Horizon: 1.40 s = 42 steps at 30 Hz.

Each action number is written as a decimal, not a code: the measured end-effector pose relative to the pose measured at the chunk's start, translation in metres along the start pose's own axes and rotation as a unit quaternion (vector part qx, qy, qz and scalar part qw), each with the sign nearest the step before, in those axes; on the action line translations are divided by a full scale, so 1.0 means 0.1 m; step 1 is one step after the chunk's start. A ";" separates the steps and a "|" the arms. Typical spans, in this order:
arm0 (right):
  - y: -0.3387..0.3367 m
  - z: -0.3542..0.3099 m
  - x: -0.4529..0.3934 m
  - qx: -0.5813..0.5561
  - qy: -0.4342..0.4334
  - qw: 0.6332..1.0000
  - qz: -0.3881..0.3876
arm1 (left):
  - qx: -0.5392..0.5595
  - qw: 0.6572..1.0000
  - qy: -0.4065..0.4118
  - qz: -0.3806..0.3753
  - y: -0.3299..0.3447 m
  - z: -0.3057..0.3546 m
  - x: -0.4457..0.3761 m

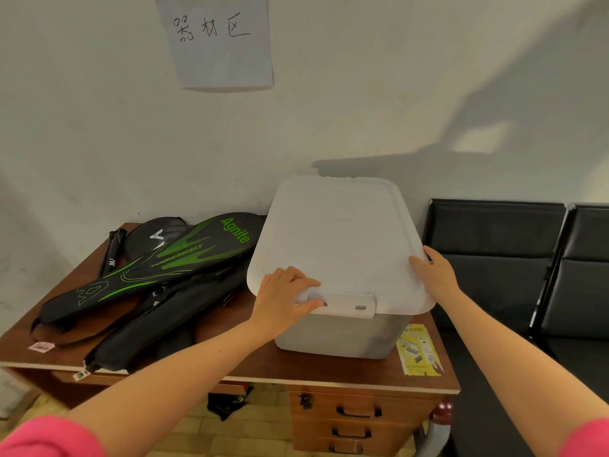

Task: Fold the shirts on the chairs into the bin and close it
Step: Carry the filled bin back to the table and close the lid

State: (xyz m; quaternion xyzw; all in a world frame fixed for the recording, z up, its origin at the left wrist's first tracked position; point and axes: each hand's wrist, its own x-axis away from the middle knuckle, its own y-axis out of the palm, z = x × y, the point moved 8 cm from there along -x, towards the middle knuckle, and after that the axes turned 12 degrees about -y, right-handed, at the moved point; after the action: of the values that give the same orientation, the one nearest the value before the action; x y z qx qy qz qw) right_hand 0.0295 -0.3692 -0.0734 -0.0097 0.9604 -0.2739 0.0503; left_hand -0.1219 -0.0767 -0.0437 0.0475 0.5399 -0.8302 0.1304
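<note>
A translucent white bin [339, 338] stands on the right part of a brown desk [263, 367], and its white lid [336, 239] lies on top of it. My left hand [283, 296] grips the lid's near edge by the front latch [349, 305], fingers on top and thumb under the rim. At the lid's right edge my right hand [435, 275] holds the rim, fingers over the top. What is inside the bin cannot be made out. No shirts show.
Black and green racket bags [148, 272] cover the desk's left half. A yellow sticker [418, 351] lies by the bin. Black chairs [501, 258] stand to the right against the wall. Drawers [352, 420] sit under the desk. A paper sign [217, 41] hangs on the wall.
</note>
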 end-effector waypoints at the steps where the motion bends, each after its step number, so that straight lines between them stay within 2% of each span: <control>1: 0.00 0.00 0.00 0.001 -0.001 1.000 -0.001 | 0.009 1.000 -0.011 -0.010 0.01 -0.02 -0.02; 4: 0.00 0.01 -0.01 0.003 -0.003 1.000 0.000 | 0.028 0.998 -0.041 -0.042 0.05 -0.05 -0.07; 7: 0.00 -0.01 -0.01 0.011 0.000 1.000 -0.006 | 0.039 0.996 -0.070 -0.035 0.04 -0.04 -0.09; 17: 0.00 0.00 -0.01 0.014 -0.009 1.000 -0.014 | 0.036 0.995 -0.078 -0.044 0.00 -0.01 -0.07; 22: 0.05 -0.03 -0.18 0.059 -0.021 0.996 -0.068 | 0.080 0.987 -0.120 -0.070 0.04 -0.08 -0.35; 27: -0.04 -0.11 -0.76 0.095 -0.084 0.986 -0.109 | 0.039 0.983 -0.176 -0.012 0.02 -0.33 -1.19; 31: -0.02 -0.40 -1.42 0.105 -0.170 0.972 -0.123 | 0.033 0.958 -0.278 0.053 -0.02 -0.46 -1.75; 35: 0.22 -0.66 -2.20 0.114 -0.240 0.950 -0.165 | 0.000 0.939 -0.336 0.075 0.04 -0.47 -2.10; 38: 0.52 -0.87 -2.69 0.112 -0.292 0.927 -0.206 | -0.058 0.921 -0.380 0.067 0.11 -0.61 -2.18; 42: 1.06 -1.14 -3.25 0.145 -0.355 0.886 -0.261 | -0.116 0.910 -0.398 0.002 0.20 -0.84 -2.20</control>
State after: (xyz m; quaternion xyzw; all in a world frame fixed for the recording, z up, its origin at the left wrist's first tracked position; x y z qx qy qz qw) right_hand 0.3416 -0.2043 -0.0027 -0.3491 0.7908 -0.3919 0.3150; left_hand 0.0896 0.0281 -0.0472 -0.3014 0.5356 -0.7116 0.3404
